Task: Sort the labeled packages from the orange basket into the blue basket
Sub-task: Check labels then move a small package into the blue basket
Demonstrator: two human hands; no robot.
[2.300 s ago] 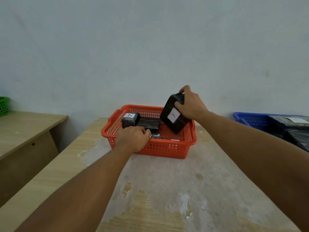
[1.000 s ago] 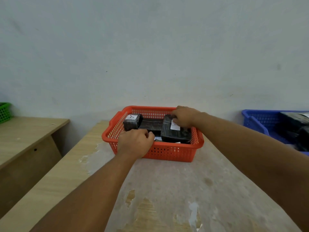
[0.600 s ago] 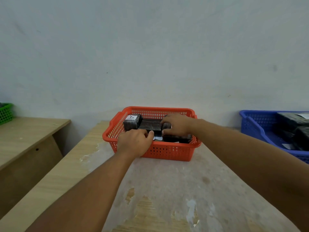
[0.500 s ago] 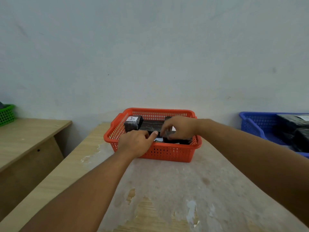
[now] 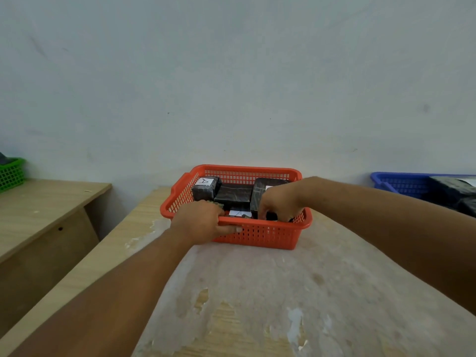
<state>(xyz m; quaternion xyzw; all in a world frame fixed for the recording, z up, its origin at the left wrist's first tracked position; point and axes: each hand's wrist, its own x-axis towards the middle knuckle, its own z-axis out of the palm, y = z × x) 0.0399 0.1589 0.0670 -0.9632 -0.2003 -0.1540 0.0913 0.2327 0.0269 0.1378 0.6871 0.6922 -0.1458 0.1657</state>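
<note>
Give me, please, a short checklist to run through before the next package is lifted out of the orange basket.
1. Orange basket steadied: ok, the left hand grips its near rim.
2. Right hand down in the basket at a package: ok, fingers reach in at the near right.
3. Firm hold on a package: cannot tell, the fingertips are hidden.
4. Label read: cannot tell for that package; the back-left package shows an A.
5. Blue basket has room: cannot tell, it is cut off at the edge and already holds black packages.

R hand fingertips hidden behind orange basket front wall; grip unclear. Label under R wrist mostly covered. Blue basket and green basket cut off by frame edges.
</note>
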